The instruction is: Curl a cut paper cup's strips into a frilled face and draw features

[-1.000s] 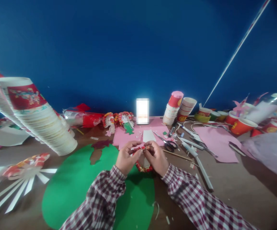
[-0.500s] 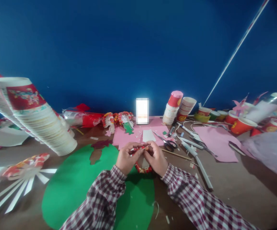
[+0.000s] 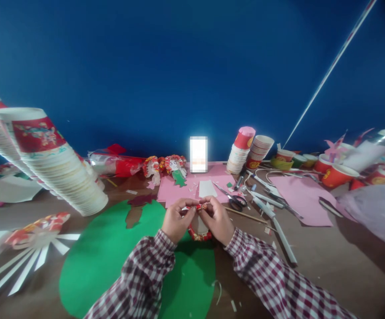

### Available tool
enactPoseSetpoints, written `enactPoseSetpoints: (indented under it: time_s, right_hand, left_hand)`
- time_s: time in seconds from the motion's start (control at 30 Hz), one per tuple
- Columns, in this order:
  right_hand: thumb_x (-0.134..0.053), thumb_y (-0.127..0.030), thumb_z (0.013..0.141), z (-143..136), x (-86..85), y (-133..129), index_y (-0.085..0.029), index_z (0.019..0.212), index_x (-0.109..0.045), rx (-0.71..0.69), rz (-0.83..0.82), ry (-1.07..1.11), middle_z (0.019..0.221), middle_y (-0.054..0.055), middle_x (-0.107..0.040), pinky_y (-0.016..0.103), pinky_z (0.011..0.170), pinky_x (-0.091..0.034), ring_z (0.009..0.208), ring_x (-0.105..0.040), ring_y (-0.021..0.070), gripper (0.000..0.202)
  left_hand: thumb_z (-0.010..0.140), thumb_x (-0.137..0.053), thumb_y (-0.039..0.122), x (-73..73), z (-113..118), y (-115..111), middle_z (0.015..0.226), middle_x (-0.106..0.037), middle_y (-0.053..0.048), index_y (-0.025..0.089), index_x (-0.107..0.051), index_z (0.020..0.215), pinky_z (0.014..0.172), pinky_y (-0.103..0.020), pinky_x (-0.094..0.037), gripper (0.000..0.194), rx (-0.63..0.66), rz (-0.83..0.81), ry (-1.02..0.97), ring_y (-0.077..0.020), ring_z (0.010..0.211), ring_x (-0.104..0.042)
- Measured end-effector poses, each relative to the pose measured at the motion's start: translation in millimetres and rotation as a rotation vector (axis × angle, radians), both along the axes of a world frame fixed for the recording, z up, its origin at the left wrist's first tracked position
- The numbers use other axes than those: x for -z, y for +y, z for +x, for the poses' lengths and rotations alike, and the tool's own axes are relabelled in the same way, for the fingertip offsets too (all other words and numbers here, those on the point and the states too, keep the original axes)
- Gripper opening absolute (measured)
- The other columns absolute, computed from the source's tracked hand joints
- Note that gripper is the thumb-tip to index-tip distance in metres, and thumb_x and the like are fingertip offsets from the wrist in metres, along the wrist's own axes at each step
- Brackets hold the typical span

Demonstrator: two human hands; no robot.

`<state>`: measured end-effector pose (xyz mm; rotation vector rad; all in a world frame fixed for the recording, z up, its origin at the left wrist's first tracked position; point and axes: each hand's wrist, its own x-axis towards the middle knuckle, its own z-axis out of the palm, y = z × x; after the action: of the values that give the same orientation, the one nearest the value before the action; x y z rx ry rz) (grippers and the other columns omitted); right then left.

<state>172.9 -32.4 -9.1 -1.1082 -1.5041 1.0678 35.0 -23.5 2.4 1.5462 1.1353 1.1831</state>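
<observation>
Between my two hands is a small ring-shaped paper craft (image 3: 199,235) with a red and cream patterned rim and a pale middle. My left hand (image 3: 178,218) pinches its upper left edge between thumb and fingers. From the other side my right hand (image 3: 217,220) pinches the upper right edge, with the fingertips of both hands almost meeting. The fingers cover much of the piece's upper part. Beneath it lies a large sheet of green paper (image 3: 96,261) with a notch cut from its far edge.
Tall stacks of paper cups (image 3: 62,168) lean at the left, beside a cup cut into strips (image 3: 39,241). Beyond my hands are pink paper (image 3: 172,190), scissors (image 3: 235,201) and finished paper figures (image 3: 175,170). A glue gun (image 3: 272,221), wooden stick (image 3: 245,213) and more cups (image 3: 340,175) lie right.
The fingertips have shifted very slightly on the rim of the paper craft. The whole view has moved a few pixels; the other things lie as before.
</observation>
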Motion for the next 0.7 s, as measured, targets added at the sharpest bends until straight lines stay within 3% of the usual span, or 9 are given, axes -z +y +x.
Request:
enactPoseSetpoints:
  time_s: [0.33, 0.53, 0.7]
  right_hand:
    - [-0.05, -0.029, 0.08, 1.1, -1.6, 0.6, -0.02, 0.095, -0.044, -0.009, -0.004, -0.026, 0.066, -0.001, -0.056, 0.02, 0.048, -0.04, 0.056, -0.052, 0.0116, 0.019]
    - [-0.048, -0.033, 0.081, 1.4, -3.4, 0.4, -0.019, 0.096, -0.043, -0.041, -0.026, 0.023, 0.069, 0.0, -0.057, 0.02, 0.049, -0.04, 0.058, -0.053, 0.0118, 0.021]
    - [-0.049, -0.03, 0.081, 2.4, -3.9, -0.5, -0.02, 0.097, -0.043, -0.03, -0.003, 0.007, 0.067, -0.002, -0.055, 0.02, 0.048, -0.038, 0.055, -0.051, 0.0107, 0.02]
  left_hand:
    - [0.072, -0.054, 0.025, -3.9, 1.5, -0.3, 0.085, -0.063, -0.008, 0.012, -0.063, 0.083, 0.063, -0.023, -0.048, 0.019, -0.014, -0.005, 0.006, -0.016, 0.077, -0.059]
    - [0.073, -0.054, 0.029, -6.1, 1.2, -3.8, 0.085, -0.064, -0.008, 0.011, -0.059, 0.094, 0.054, -0.02, -0.045, 0.028, 0.047, -0.077, -0.046, -0.0121, 0.063, -0.058]
    - [0.072, -0.057, 0.028, -6.7, 1.0, -4.0, 0.09, -0.063, -0.009, 0.012, -0.06, 0.093, 0.065, -0.023, -0.047, 0.026, 0.058, -0.017, -0.025, -0.0162, 0.077, -0.059]
